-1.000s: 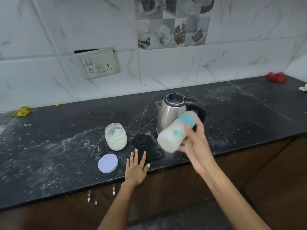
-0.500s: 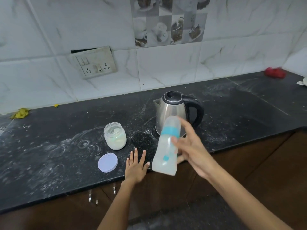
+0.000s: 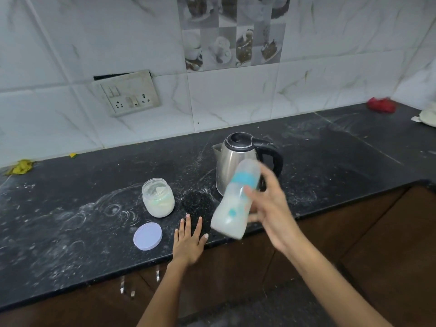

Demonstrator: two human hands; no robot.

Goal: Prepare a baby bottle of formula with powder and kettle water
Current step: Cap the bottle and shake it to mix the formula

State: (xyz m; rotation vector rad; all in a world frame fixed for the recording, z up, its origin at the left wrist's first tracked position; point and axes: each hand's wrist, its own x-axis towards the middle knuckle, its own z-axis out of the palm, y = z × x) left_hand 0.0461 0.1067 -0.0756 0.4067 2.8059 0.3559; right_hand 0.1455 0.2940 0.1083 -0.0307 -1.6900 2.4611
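My right hand (image 3: 271,208) grips a capped baby bottle (image 3: 236,199) with a blue collar and milky white liquid inside. The bottle is blurred, tilted with its cap up to the right, in the air above the counter's front edge and in front of the steel kettle (image 3: 238,161). My left hand (image 3: 188,241) lies flat, fingers spread, on the black counter (image 3: 70,220) near its edge. An open glass jar of white powder (image 3: 158,197) stands left of the kettle, its pale round lid (image 3: 148,236) lying flat in front of it.
White powder is smeared across the dark counter. A switch and socket plate (image 3: 127,94) hangs loose on the tiled wall. A yellow scrap (image 3: 21,166) lies far left, a red cloth (image 3: 381,105) and a white object (image 3: 425,117) far right. Brown cabinets run below the counter.
The bottle swung from steeply tilted, down to nearly upright, then back to a tilt: my right hand moves it back and forth. My left hand stays flat on the counter.
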